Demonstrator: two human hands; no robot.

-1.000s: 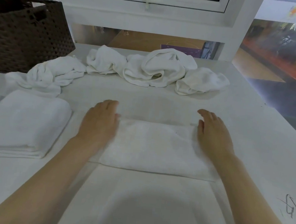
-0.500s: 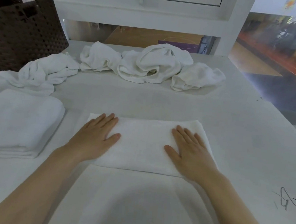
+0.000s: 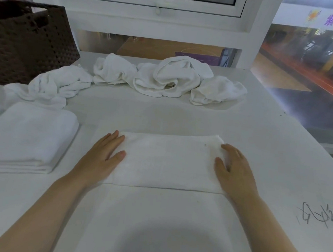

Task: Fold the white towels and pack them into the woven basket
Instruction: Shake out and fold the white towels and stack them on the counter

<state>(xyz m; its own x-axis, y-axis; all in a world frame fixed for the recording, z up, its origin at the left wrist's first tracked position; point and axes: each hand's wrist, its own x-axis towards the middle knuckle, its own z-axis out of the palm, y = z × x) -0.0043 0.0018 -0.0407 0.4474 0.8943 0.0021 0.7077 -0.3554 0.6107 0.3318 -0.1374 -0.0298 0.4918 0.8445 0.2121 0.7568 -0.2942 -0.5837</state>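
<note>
A white towel (image 3: 168, 162) lies on the table in front of me, its far part folded over toward me. My left hand (image 3: 101, 158) presses flat on the fold's left end, fingers straight. My right hand (image 3: 234, 171) lies flat on its right end. A stack of folded white towels (image 3: 24, 138) sits to the left. The dark brown woven basket (image 3: 25, 43) stands at the far left. Several crumpled white towels (image 3: 166, 77) lie in a row along the back of the table.
The white table (image 3: 271, 148) ends at the right, with black scribbles (image 3: 317, 217) near that edge. A window frame (image 3: 157, 3) and wall rise behind the table. Another crumpled towel (image 3: 53, 84) lies beside the basket.
Both hands have slid apart from the middle of the folded towel toward its left and right ends, smoothing it. The towel itself stays in place.
</note>
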